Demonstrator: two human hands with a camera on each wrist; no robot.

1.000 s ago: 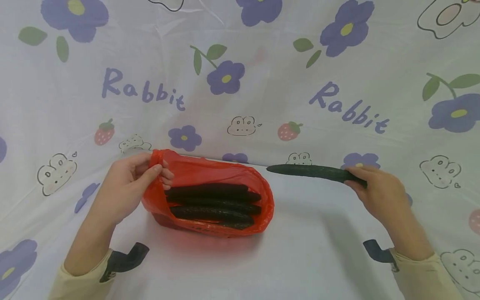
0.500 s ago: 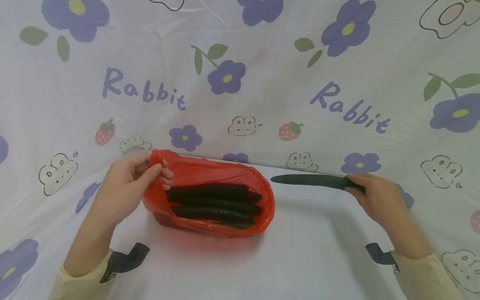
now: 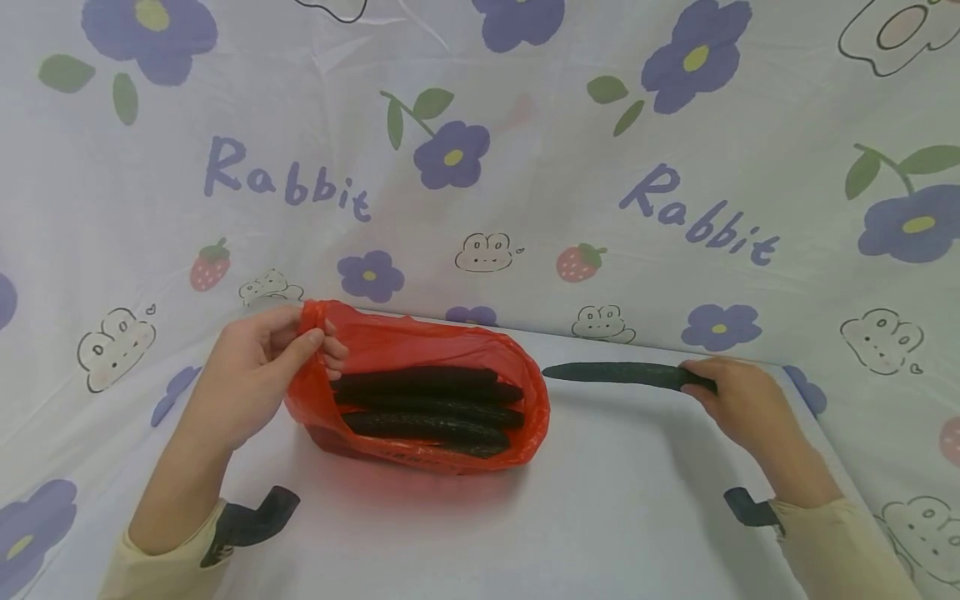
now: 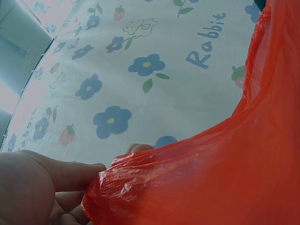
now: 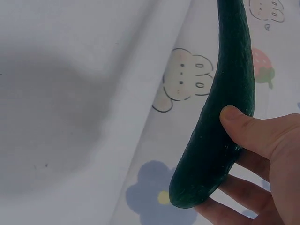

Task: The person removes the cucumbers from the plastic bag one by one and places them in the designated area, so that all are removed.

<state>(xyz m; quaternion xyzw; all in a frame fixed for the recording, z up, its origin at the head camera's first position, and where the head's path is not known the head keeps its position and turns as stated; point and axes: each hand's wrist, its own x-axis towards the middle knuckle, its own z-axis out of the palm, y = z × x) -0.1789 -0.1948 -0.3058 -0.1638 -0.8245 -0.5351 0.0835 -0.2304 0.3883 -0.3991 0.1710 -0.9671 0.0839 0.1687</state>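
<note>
A red plastic bag (image 3: 420, 342) lies on the white table with its mouth facing me, several dark green cucumbers (image 3: 427, 425) stacked inside. My left hand (image 3: 258, 367) pinches the bag's upper left edge between thumb and fingers and holds it up; the left wrist view shows the bunched red film (image 4: 126, 183) in that grip. In my right hand (image 3: 750, 400) is one more cucumber (image 3: 615, 373), held near its right end and roughly level above the table. Its tapered tip points left, right at the bag's right rim. The right wrist view shows the thumb (image 5: 239, 124) across the cucumber's side.
A white cloth (image 3: 480, 183) printed with flowers, rabbits and strawberries hangs behind the table. The white tabletop (image 3: 600, 517) stretches in front of the bag and to its right. Dark wrist mounts (image 3: 255, 517) sit at both sleeves.
My right hand has lowered the cucumber and shifted slightly left over the last half second, bringing its tip level with the bag's mouth. The left hand and the bag stay put.
</note>
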